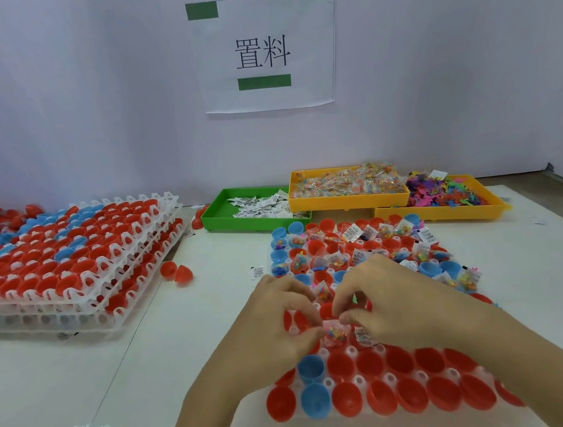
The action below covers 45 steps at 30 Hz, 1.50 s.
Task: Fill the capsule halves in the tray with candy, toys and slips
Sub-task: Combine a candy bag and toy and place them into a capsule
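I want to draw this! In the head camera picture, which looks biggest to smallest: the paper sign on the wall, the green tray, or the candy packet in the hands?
1. Paper sign
2. Green tray, farther away, so true size is unsure
3. Candy packet, smallest though nearest

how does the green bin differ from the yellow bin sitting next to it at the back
The green bin holds flat white printed slips lying thinly, its mesh floor showing; the yellow bin is heaped full with clear packets of colourful candy. The green bin rests flat on the table, while the yellow bin sits raised, overlapping the green bin's right edge and another yellow bin of toys. Both are shallow rectangular plastic trays against the wall.
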Each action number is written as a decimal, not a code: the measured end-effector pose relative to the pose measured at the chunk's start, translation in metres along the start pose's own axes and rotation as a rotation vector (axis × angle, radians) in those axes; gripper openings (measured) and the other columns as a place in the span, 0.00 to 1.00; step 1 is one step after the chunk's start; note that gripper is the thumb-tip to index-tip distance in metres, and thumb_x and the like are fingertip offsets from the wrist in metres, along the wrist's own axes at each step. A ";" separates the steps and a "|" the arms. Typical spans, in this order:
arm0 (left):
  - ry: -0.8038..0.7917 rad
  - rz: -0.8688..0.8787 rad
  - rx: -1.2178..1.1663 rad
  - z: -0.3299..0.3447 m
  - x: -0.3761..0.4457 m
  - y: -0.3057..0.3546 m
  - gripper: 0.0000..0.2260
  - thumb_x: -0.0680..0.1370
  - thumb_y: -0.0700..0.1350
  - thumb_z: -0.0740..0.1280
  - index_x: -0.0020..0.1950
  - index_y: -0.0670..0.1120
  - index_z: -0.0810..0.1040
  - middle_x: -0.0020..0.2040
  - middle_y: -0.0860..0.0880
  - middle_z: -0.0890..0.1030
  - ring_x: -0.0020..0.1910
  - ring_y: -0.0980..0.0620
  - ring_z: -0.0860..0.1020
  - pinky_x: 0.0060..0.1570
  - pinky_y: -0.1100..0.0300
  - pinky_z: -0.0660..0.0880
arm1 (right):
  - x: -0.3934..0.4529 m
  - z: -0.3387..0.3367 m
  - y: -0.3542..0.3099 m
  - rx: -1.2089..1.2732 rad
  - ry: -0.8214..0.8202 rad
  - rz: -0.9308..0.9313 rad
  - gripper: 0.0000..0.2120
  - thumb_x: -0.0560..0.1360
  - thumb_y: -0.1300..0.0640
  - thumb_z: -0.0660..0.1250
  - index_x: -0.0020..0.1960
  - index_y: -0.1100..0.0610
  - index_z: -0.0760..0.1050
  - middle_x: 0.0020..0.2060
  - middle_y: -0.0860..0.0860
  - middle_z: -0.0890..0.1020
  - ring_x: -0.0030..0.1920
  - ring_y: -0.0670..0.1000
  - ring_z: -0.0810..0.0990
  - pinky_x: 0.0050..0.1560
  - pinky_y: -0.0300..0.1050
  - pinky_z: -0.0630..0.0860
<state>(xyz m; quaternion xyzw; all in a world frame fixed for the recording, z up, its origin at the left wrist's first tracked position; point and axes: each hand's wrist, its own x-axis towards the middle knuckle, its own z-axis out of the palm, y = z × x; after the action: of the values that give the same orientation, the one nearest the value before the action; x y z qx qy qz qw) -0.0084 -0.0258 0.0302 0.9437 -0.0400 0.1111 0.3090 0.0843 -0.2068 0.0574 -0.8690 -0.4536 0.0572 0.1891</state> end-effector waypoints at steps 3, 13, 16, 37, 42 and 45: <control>-0.050 -0.007 0.065 0.005 -0.003 0.003 0.03 0.73 0.51 0.73 0.42 0.54 0.84 0.56 0.65 0.72 0.58 0.66 0.63 0.55 0.70 0.65 | -0.001 -0.001 -0.001 -0.014 -0.001 0.008 0.04 0.76 0.53 0.71 0.47 0.47 0.85 0.37 0.37 0.81 0.40 0.41 0.80 0.44 0.41 0.80; -0.070 -0.005 0.111 0.010 0.000 0.008 0.05 0.73 0.51 0.73 0.47 0.52 0.86 0.58 0.63 0.70 0.58 0.65 0.61 0.49 0.73 0.64 | 0.007 -0.003 -0.014 -0.085 -0.075 0.014 0.05 0.75 0.55 0.71 0.46 0.47 0.85 0.42 0.42 0.84 0.44 0.44 0.81 0.48 0.46 0.81; -0.073 -0.010 0.096 0.010 -0.001 0.010 0.06 0.73 0.51 0.73 0.48 0.53 0.86 0.60 0.64 0.70 0.58 0.65 0.60 0.53 0.70 0.66 | 0.009 -0.003 -0.017 -0.115 -0.080 0.002 0.07 0.74 0.57 0.70 0.46 0.47 0.85 0.41 0.42 0.84 0.44 0.44 0.81 0.47 0.46 0.82; 0.015 0.055 0.109 -0.001 -0.007 0.003 0.08 0.76 0.53 0.67 0.45 0.53 0.85 0.56 0.65 0.71 0.60 0.68 0.63 0.52 0.77 0.63 | 0.020 0.002 -0.015 -0.144 -0.124 -0.004 0.04 0.75 0.56 0.73 0.49 0.49 0.84 0.44 0.44 0.80 0.43 0.45 0.79 0.48 0.47 0.82; 0.068 0.005 0.124 0.001 -0.003 0.001 0.07 0.75 0.53 0.68 0.50 0.55 0.83 0.54 0.64 0.73 0.57 0.66 0.65 0.50 0.77 0.64 | 0.022 0.004 -0.012 -0.129 -0.129 -0.005 0.02 0.75 0.56 0.73 0.46 0.49 0.84 0.42 0.44 0.83 0.41 0.43 0.79 0.47 0.48 0.82; 0.079 0.002 0.120 0.002 -0.002 0.003 0.06 0.76 0.52 0.68 0.51 0.55 0.82 0.54 0.64 0.73 0.57 0.65 0.65 0.52 0.79 0.62 | 0.022 0.003 -0.008 -0.084 -0.141 -0.002 0.04 0.75 0.58 0.72 0.46 0.51 0.85 0.42 0.45 0.83 0.41 0.41 0.78 0.45 0.49 0.82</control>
<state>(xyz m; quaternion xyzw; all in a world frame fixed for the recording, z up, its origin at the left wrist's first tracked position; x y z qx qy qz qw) -0.0100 -0.0297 0.0298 0.9554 -0.0219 0.1506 0.2530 0.0896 -0.1838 0.0591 -0.8696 -0.4686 0.0989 0.1201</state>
